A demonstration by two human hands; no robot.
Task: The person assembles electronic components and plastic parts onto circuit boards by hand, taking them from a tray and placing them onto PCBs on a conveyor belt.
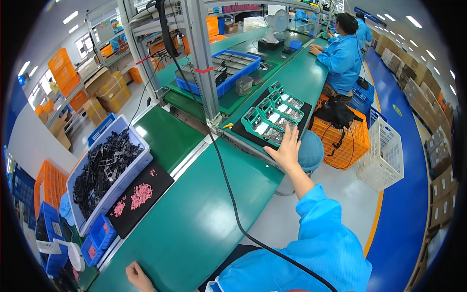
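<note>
Green-framed units (279, 112) lie in a row on a black mat (241, 130). At the mat's near edge is the right hand (286, 152), fingers spread and gripping nothing; its fingertips overlap the nearest unit in view, but whether they touch it I cannot tell. The left hand (137, 278) is well apart, nearer the viewer and left of the mat, fingers curled; whether they hold anything I cannot tell.

The step in hand looks like either a reach to the units or a letting go. If a reach, the next move probably calls for closing on the nearest frame without knocking its neighbour.

Room to move lies over the green bench (209, 190) on the viewer's side of the mat, though a black cable (234, 211) crosses in front of it. Right of the mat, the edge is close, with a blue stool (311, 152) below; left of the mat, a grey metal post (198, 58) limits sideways movement.
</note>
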